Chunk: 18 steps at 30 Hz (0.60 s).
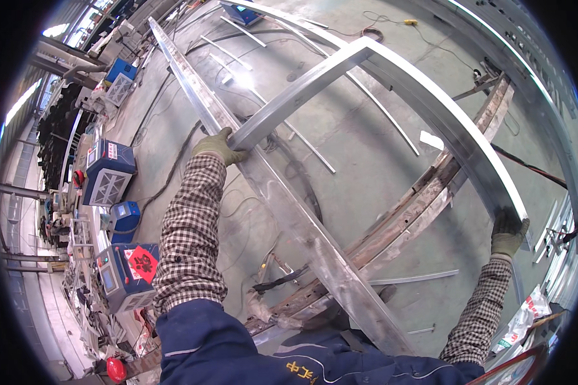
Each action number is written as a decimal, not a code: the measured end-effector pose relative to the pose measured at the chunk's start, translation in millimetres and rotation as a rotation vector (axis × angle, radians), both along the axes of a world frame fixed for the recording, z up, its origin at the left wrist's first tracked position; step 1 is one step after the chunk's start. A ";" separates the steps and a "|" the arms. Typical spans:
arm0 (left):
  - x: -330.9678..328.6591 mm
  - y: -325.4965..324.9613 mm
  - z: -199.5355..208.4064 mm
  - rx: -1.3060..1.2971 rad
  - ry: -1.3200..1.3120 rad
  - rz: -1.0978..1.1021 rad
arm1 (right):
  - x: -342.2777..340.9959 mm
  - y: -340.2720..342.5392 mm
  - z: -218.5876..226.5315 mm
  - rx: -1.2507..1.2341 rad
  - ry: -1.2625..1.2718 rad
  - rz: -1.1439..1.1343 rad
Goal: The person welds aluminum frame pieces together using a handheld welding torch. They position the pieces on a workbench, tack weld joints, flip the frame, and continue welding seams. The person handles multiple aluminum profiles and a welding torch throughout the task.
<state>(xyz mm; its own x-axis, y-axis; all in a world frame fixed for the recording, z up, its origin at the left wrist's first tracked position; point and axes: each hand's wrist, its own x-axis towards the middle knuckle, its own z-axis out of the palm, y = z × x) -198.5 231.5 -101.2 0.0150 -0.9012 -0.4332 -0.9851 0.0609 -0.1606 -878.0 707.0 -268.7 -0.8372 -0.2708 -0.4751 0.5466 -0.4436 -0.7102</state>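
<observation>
Both my hands wear olive-green gloves. They hold a grey metal frame (440,106) with two legs meeting at a bent corner at the far side. My left hand (219,147) is closed round the end of its left leg, right where it meets a long flat metal beam (305,234). Further right, my right hand (510,237) grips the other leg near its end, fingers partly hidden behind the metal. The long beam slants from the far left down to my waist. Under it crosses a rusty, stained support beam (411,208).
Several blue machine boxes (109,172) stand along the left, with dark cables (173,163) running from them. Thin metal strips (311,151) lie on the grey floor (340,122). At the lower right are a white bag (523,317) and more metal strips. A red helmet-like object (116,369) sits lower left.
</observation>
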 end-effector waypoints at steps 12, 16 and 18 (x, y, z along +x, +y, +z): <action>37.7 -14.6 -41.9 -0.029 0.439 0.181 | 3.0 5.9 -30.2 -0.087 -0.028 -0.078; 48.9 -19.4 -55.5 -0.051 0.484 0.162 | 27.7 -11.4 4.4 -0.010 -0.030 -0.115; 50.0 -15.7 -57.0 -0.035 0.512 0.153 | 30.8 -11.7 8.4 0.050 -0.023 -0.112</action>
<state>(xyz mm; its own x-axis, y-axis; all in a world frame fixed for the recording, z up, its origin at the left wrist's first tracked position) -148.5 215.9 -158.2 -0.0587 -0.9193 -0.3892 -0.9351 -0.0859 0.3439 -847.2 695.2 -260.3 -0.8499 -0.1517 -0.5047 0.5116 -0.4676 -0.7209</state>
